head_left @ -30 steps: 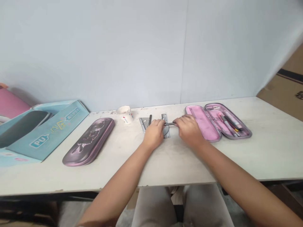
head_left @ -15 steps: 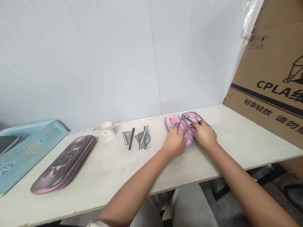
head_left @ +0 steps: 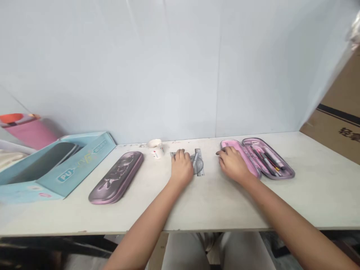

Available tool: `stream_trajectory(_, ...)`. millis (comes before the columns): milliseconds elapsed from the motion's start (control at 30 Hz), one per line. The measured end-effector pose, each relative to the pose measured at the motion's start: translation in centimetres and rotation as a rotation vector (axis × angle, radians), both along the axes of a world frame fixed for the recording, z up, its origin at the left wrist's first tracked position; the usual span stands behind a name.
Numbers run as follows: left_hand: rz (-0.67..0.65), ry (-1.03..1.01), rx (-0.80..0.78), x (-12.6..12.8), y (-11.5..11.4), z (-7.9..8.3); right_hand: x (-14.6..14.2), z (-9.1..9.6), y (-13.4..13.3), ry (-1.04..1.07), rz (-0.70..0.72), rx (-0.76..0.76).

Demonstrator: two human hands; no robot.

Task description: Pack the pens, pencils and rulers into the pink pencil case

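Note:
My left hand (head_left: 181, 167) lies palm down over a clear set square (head_left: 172, 154), its fingers apart and bent downward. The hand hides most of the set square, and whatever else is beneath the palm. Just right of it, a ruler (head_left: 200, 161) and a clear protractor (head_left: 198, 164) lie stacked on the table. My right hand (head_left: 232, 163) hovers open by the left half of an unzipped pink pencil case (head_left: 249, 170), thumb and fingers apart, nothing visible in them. Several pens and pencils (head_left: 268, 159) rest in the case's right half.
A closed dark pencil case (head_left: 116, 178) with pink edging lies at the left. Behind it stands a white paper cup (head_left: 156, 149). A light blue box (head_left: 81, 165) holds another dark case (head_left: 45, 163). A cardboard carton (head_left: 340, 108) stands at the right.
Both hands have moved left from the open pencil case, the left one onto the set square. Pens in the case are now uncovered. The camera has turned left.

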State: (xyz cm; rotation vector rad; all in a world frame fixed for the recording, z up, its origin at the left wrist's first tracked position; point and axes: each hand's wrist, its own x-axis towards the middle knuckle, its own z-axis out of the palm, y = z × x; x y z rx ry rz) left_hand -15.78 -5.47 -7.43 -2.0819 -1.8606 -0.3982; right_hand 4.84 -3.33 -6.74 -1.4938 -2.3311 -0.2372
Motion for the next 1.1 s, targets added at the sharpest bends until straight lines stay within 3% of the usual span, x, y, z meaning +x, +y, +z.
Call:
stream_trajectory(133, 0.105, 0.148, -0.068, -3.6, -1.3, -0.7, -5.2, 0.0, 0.1, -0.007, 0.114, -0.055)
stream_trajectory(267, 0.049, 0.148, -0.097, -4.8, -1.9, -0.9, -8.3, -0.1, 0.0, 0.023, 0.180, -0.088)
stream_trajectory(400, -0.067, -0.092, -0.057, -4.2, -1.4, -0.3, -9.3, 0.0, 0.2, 0.222, 0.172, -0.122)
stream_trajectory(500, -0.242, -0.345, -0.167, -2.3, -0.7, 0.7, -8.9, 0.3, 0.5, 0.460, 0.174, -0.163)
stream_trajectory(600, -0.308, -0.578, -0.232, 0.8, -0.1, 1.8, -6.9, 0.7, 0.9, 0.678, 0.156, -0.132)
stream_trajectory(700, -0.366, -0.647, -0.257, 4.7, 0.3, 2.4, -3.0, 0.9, 1.1, 0.725, 0.106, -0.025)
stream_trajectory(800, -0.497, -0.557, -0.277, 9.2, 0.8, 2.4, 2.4, 0.7, 1.2, 0.622, -0.021, 0.104)
stream_trajectory(900, -0.592, -0.403, -0.284, 13.8, 1.3, 1.7, 7.9, -0.1, 1.0, 0.435, -0.247, 0.201)
stream_trajectory(1000, -0.604, -0.279, -0.287, 17.7, 2.0, 0.8, 12.2, -1.0, 0.3, 0.229, -0.435, 0.215)
stream_trajectory(1100, -0.604, -0.194, -0.300, 20.4, 2.7, 0.1, 14.7, -1.7, -0.4, 0.102, -0.478, 0.175)
